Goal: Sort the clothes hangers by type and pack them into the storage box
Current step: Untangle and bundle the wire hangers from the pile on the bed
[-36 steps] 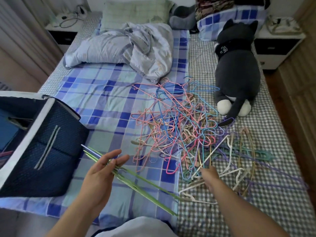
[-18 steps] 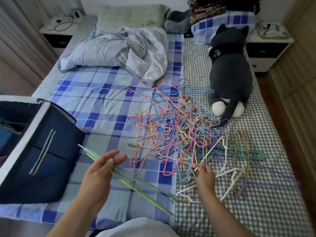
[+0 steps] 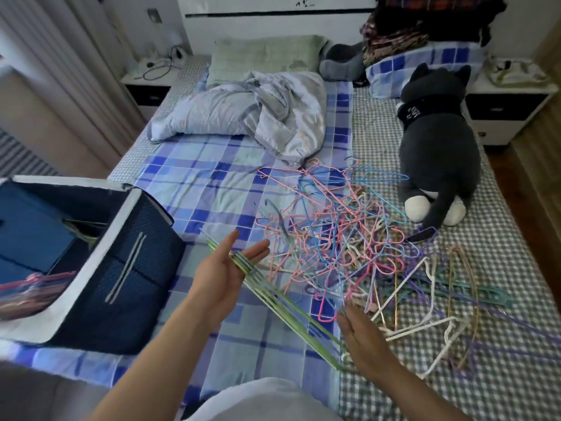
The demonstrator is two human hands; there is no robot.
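CHANGE: right hand (image 3: 362, 335) has withdrawn from the tangled pile of coloured wire and plastic hangers (image 3: 349, 238) at frame centre, fingers straight, empty | LEFT: left hand (image 3: 226, 275) fingers extended, still carrying thin green wire hangers (image 3: 282, 299) | BOX: navy fabric storage box (image 3: 91, 268), left edge | STATUS: no hanger added; green batch unpacked

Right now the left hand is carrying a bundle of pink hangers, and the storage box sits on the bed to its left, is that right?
Not quite: the bundle across the left hand is green hangers, not pink. The head view shows the long green strands lying over the open palm. The rest holds: the storage box sits on the bed to the left of that hand.
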